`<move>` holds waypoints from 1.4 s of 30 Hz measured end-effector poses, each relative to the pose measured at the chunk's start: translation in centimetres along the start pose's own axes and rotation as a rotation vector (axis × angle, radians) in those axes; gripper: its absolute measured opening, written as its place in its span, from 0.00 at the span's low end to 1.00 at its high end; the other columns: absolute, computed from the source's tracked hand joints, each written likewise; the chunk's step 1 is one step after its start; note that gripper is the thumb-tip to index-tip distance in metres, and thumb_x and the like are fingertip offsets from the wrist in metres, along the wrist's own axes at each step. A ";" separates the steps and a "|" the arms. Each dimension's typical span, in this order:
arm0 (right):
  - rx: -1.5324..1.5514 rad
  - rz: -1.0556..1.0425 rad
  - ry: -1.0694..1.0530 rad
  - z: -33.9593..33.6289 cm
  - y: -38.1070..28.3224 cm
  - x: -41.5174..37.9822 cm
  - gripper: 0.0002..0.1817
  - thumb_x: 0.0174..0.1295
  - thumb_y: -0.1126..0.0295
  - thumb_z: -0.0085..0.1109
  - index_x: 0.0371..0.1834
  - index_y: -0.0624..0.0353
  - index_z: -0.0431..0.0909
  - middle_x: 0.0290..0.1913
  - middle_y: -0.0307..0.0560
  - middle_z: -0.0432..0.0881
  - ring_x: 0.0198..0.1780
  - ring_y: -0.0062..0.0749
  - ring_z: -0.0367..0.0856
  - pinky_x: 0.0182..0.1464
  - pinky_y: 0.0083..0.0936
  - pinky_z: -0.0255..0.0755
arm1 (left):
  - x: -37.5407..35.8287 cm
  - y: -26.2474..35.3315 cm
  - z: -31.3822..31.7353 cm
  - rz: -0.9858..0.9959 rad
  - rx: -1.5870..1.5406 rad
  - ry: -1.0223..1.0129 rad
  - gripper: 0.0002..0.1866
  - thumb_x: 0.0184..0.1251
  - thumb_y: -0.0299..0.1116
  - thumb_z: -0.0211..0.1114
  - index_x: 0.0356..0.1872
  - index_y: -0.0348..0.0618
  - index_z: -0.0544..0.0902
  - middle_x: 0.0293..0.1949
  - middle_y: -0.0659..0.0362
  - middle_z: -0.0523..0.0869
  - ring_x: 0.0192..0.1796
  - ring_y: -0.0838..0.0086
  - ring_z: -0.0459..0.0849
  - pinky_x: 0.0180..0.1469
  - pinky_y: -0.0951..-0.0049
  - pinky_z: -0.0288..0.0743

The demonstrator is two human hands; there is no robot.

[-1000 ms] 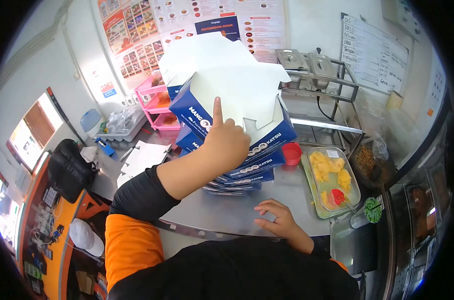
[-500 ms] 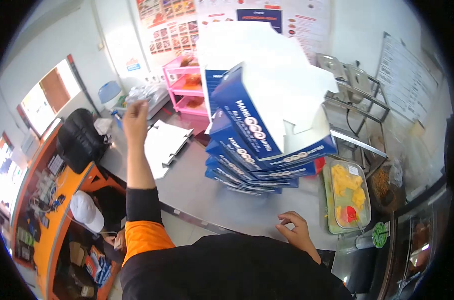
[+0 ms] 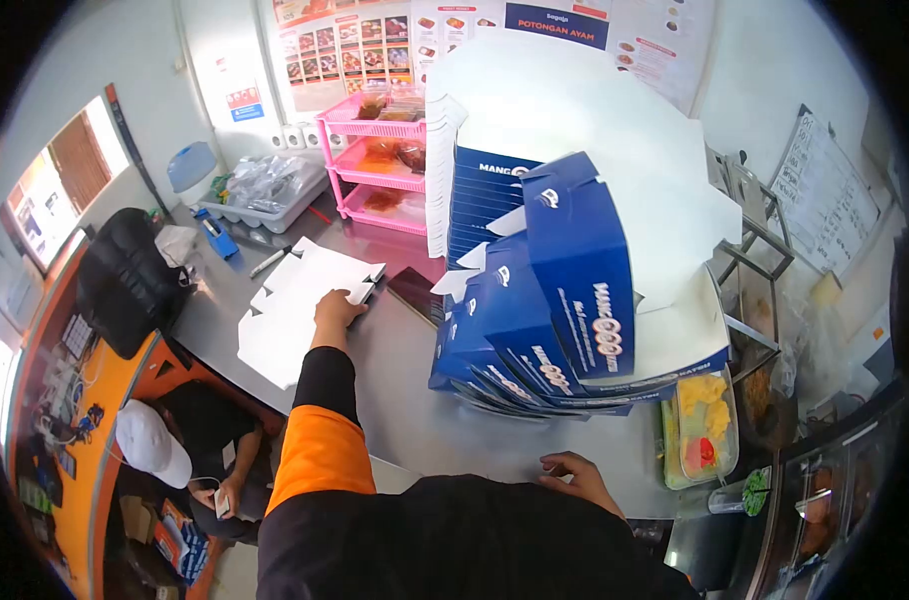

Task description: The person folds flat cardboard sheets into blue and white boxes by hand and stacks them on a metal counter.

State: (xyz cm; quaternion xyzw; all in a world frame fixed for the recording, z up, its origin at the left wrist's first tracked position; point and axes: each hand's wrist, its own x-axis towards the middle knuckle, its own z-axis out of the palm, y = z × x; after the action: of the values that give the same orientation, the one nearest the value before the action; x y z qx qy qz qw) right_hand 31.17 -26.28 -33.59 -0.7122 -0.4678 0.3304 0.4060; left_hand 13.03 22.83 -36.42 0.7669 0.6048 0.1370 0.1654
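My left hand [image 3: 338, 310] is at the right edge of white flat cardboard boxes [image 3: 297, 308] stacked on the steel counter, its fingers bent and closed on the top one. My right hand [image 3: 578, 478] is loosely curled with fingers slightly apart by the counter's near edge, holding nothing. Between and beyond my hands stands a tall leaning pile of nested blue boxes [image 3: 580, 270] with white insides and open flaps. Its base rests on the counter, and its upper part rises close to the camera.
A pink tiered rack [image 3: 380, 170] and a grey tray of plastic bags [image 3: 265, 195] stand behind. A marker [image 3: 270, 262] lies beyond the flat boxes. To the right is a container of yellow food [image 3: 703, 425]. A person in a white cap [image 3: 153, 442] sits at lower left.
My left hand has come down from the air onto the flat boxes' right edge. My right hand has shifted slightly. The camera view has moved, so the blue pile appears farther right.
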 end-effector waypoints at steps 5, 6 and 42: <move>-0.063 0.100 0.016 0.6 -1.3 2.0 0.20 0.52 0.63 0.63 0.48 0.56 0.75 0.43 0.48 0.78 0.42 0.32 0.79 0.43 0.24 0.72 | 4.7 -2.6 -0.3 0.066 0.100 -0.328 0.29 0.39 0.48 0.72 0.47 0.50 0.79 0.48 0.57 0.79 0.50 0.61 0.77 0.46 0.61 0.74; -0.063 0.126 0.014 0.7 -1.7 2.4 0.19 0.53 0.63 0.63 0.48 0.56 0.75 0.44 0.49 0.78 0.43 0.33 0.78 0.44 0.25 0.72 | 4.9 -2.5 -1.4 0.004 -0.015 -0.397 0.29 0.39 0.47 0.72 0.46 0.49 0.80 0.47 0.56 0.80 0.50 0.61 0.78 0.44 0.60 0.76; 0.265 -1.686 0.172 9.9 -19.6 8.5 0.13 0.41 0.70 0.67 0.31 0.57 0.75 0.47 0.53 0.73 0.52 0.49 0.74 0.51 0.44 0.70 | -35.2 4.9 -16.0 0.198 -1.860 0.222 0.20 0.69 0.42 0.44 0.53 0.37 0.67 0.47 0.48 0.77 0.46 0.62 0.79 0.48 0.66 0.75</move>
State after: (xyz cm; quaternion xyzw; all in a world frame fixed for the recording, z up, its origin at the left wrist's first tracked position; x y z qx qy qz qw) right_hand 17.87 -11.15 -21.44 -0.0959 -0.7661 -0.0848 0.6299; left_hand 2.72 -11.06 -20.23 0.3575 0.1972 0.6507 0.6402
